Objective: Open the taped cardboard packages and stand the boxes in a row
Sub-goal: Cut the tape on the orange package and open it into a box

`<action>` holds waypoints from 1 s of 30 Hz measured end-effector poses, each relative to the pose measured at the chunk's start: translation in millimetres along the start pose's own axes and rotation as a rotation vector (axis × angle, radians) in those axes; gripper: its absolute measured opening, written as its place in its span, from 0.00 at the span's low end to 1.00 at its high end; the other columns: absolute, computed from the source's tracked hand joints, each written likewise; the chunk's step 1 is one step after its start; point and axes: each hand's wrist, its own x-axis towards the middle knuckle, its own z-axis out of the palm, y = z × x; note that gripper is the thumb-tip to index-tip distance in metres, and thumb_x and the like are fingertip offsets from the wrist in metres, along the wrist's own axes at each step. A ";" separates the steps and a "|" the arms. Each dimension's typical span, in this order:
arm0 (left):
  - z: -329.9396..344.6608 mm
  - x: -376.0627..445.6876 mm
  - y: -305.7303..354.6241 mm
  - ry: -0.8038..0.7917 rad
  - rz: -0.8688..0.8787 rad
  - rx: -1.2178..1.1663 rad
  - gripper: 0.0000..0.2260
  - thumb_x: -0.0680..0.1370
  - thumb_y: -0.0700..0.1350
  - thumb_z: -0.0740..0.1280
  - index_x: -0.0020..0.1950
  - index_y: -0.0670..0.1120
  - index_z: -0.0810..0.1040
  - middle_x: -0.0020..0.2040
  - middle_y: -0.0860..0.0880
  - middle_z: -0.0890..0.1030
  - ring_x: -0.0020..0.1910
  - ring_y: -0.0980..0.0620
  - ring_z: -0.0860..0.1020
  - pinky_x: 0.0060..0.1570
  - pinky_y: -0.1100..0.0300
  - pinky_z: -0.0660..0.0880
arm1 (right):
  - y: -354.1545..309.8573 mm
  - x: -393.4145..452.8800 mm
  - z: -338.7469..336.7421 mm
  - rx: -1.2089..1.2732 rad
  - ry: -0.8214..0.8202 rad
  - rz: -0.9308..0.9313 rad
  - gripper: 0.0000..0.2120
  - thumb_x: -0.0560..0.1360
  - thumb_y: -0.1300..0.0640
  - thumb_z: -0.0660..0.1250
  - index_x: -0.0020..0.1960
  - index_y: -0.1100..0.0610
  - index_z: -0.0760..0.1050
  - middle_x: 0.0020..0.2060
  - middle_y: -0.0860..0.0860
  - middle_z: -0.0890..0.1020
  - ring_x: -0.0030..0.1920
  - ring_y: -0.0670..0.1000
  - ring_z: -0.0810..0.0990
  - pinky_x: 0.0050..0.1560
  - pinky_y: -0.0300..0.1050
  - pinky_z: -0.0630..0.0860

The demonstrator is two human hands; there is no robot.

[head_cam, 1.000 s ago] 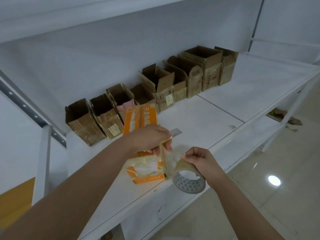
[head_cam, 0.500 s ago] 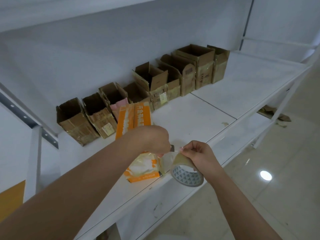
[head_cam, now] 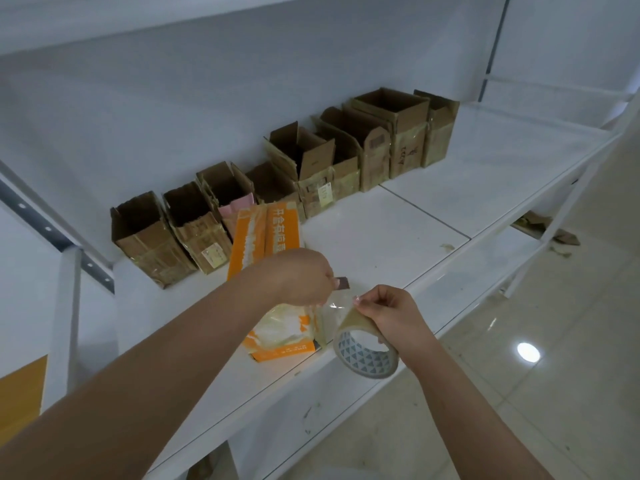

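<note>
Along the back of the white shelf I see a row of opened cardboard boxes standing upright, running from the far left box up to the tall ones at the right end. In front of that row an orange package lies flat near the shelf's front edge, its near end wrapped in clear tape and partly hidden by my forearm.

My left hand hovers over that package with its fingers curled around a small dark blade-like tool; only its tip shows. Just beside it, my right hand holds a roll of clear packing tape off the shelf edge, thumb and forefinger pinching the loose strip that runs back to the package.

I judge the step in hand is cutting this strip. The next move calls for keeping the strip taut and drawing the blade across it, away from my right fingers.
</note>
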 end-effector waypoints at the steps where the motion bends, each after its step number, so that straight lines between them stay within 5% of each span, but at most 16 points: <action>1: -0.7 -1.6 -4.8 0.010 0.009 -0.064 0.17 0.83 0.49 0.57 0.43 0.43 0.79 0.39 0.49 0.76 0.40 0.51 0.73 0.39 0.58 0.68 | 1.6 0.9 1.6 0.000 -0.007 0.020 0.10 0.76 0.57 0.70 0.36 0.57 0.77 0.26 0.44 0.78 0.24 0.40 0.74 0.29 0.38 0.69; 6: 2.6 0.1 -13.0 0.004 0.013 -0.126 0.13 0.81 0.46 0.61 0.47 0.41 0.82 0.48 0.46 0.84 0.51 0.48 0.80 0.53 0.52 0.75 | 19.1 3.8 3.0 -0.039 0.016 0.161 0.09 0.76 0.57 0.70 0.39 0.59 0.77 0.28 0.50 0.76 0.20 0.41 0.70 0.24 0.36 0.68; 15: 15.5 6.2 2.8 0.040 0.007 0.416 0.21 0.85 0.52 0.48 0.46 0.48 0.78 0.48 0.51 0.82 0.46 0.50 0.79 0.37 0.59 0.68 | 16.1 5.9 -6.2 0.036 0.066 0.150 0.13 0.76 0.58 0.70 0.34 0.57 0.74 0.24 0.48 0.74 0.27 0.47 0.72 0.25 0.38 0.68; 17: 15.1 7.3 -0.5 0.043 0.009 0.313 0.22 0.85 0.52 0.49 0.48 0.46 0.80 0.49 0.51 0.83 0.46 0.53 0.80 0.42 0.58 0.72 | 13.5 4.5 -7.4 0.049 0.060 0.142 0.13 0.76 0.58 0.70 0.34 0.57 0.74 0.24 0.47 0.74 0.27 0.47 0.71 0.25 0.37 0.68; 20: 7.0 -1.8 -12.5 0.055 0.021 -0.314 0.19 0.85 0.50 0.51 0.47 0.45 0.77 0.49 0.49 0.85 0.34 0.61 0.76 0.35 0.65 0.71 | 10.4 4.2 -10.5 0.073 0.066 0.129 0.12 0.76 0.58 0.71 0.35 0.58 0.75 0.22 0.46 0.74 0.26 0.47 0.71 0.24 0.37 0.67; 23: -2.0 -14.2 -30.0 0.271 0.000 -0.808 0.16 0.85 0.49 0.53 0.45 0.43 0.74 0.46 0.44 0.85 0.33 0.55 0.77 0.34 0.62 0.76 | 4.6 5.7 -13.9 0.076 0.077 0.115 0.12 0.76 0.58 0.71 0.35 0.58 0.75 0.21 0.45 0.74 0.25 0.46 0.71 0.23 0.36 0.68; 26: 2.3 -10.6 -48.9 0.620 -0.113 -0.535 0.13 0.84 0.50 0.55 0.49 0.45 0.74 0.43 0.49 0.80 0.37 0.55 0.76 0.39 0.59 0.71 | -4.1 7.2 -13.0 0.100 0.071 0.088 0.12 0.76 0.59 0.70 0.34 0.58 0.74 0.21 0.46 0.74 0.22 0.42 0.71 0.22 0.35 0.67; 30: 15.2 -10.8 -44.8 0.707 -0.371 -0.270 0.25 0.78 0.63 0.63 0.67 0.46 0.69 0.57 0.48 0.77 0.54 0.46 0.79 0.44 0.55 0.72 | -16.6 10.6 -7.3 0.091 0.069 0.048 0.12 0.77 0.59 0.70 0.35 0.59 0.74 0.26 0.48 0.74 0.25 0.43 0.72 0.22 0.34 0.68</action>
